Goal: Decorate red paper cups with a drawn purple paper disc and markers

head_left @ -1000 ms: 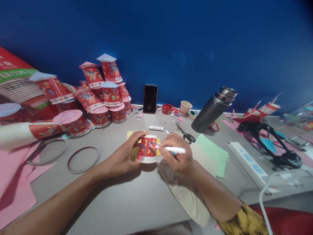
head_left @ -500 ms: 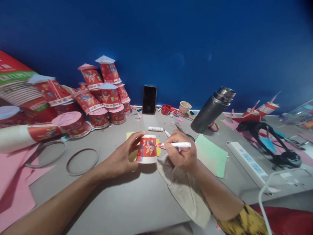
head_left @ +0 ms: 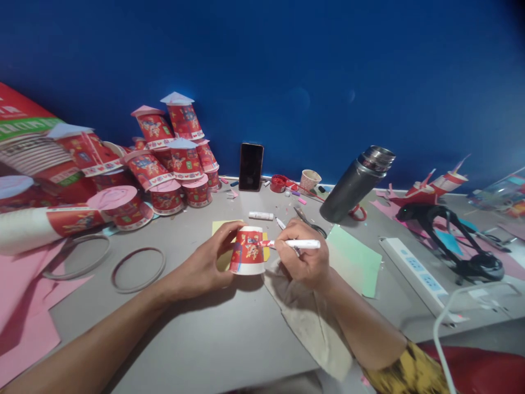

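My left hand (head_left: 211,257) is closed around the left side of a red printed paper cup (head_left: 248,251), held upside down with its white rim lowest. A white marker with a red tip (head_left: 303,243) is pinched in my right hand (head_left: 305,262), its tip at the cup's right side. Whether the tip touches the cup I cannot tell. Behind the cup lies a piece of yellow paper (head_left: 220,225). Under my right wrist is a beige cloth (head_left: 315,328). A white marker cap or pen (head_left: 261,215) rests beyond the cup.
Stacked red cups with paper tops (head_left: 184,158) stand at the left, near two grey rings (head_left: 138,270). A phone (head_left: 251,167) leans at the wall. Right of my hand are scissors (head_left: 315,225), a dark flask (head_left: 353,189), green paper (head_left: 356,260) and a power strip (head_left: 418,273).
The cup has turned slightly in my left hand, and its printed picture sits a little further right. The marker has shifted a touch left with my right hand.
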The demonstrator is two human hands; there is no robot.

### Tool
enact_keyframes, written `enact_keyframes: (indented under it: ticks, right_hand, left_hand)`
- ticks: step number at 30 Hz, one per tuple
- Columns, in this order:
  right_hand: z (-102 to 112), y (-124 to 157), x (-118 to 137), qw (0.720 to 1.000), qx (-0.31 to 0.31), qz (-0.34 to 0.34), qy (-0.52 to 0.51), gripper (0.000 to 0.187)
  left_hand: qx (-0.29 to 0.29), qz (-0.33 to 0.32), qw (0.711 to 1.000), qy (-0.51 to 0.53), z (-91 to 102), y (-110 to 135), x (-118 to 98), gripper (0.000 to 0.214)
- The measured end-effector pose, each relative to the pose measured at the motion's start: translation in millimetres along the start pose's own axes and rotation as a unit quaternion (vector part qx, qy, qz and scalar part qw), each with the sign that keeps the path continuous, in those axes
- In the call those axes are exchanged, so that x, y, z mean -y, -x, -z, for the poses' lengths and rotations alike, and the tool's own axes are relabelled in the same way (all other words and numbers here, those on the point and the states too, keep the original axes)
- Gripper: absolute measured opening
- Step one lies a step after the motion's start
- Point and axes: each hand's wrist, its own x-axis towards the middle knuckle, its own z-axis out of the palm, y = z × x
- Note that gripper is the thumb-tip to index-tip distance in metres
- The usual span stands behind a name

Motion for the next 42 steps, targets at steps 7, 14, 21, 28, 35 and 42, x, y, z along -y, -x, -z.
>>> enact_keyframes:
  ticks: [7,14,21,28,35,42]
  right_hand:
    - [3,2,-6,1.0,-0.017,-0.026,0.003,0.014]
    - [5,2,-6,0.999,0.007,-0.046,0.004,0.014]
    - [2,0,-3,1.0,-0.022,-0.008,0.001,0.012]
    - [-3,0,3,1.0,0.018,0.02,0.011,0.013]
    - [-2,-1,4,0.998,0.026,0.042,0.035,0.015]
    - [4,0,-3,0.997,0.012,0.02,0.068,0.015]
  left_hand:
    - [-0.004,-0.001,1.0,-0.001,-0.2,0,0,0.085]
    - [-0.005,-0.002,1.0,-0.02,-0.4,0,-2,0.082]
    - [-0.025,-0.034,0.988,-0.145,-1.7,0,-2,0.077]
    - [-0.029,-0.062,0.981,-0.184,-4.4,0,-3,0.071]
    - [-0.028,-0.062,0.982,-0.175,-4.0,0,-3,0.071]
    - [-0.026,-0.036,0.987,-0.156,-3.2,0,-2,0.075]
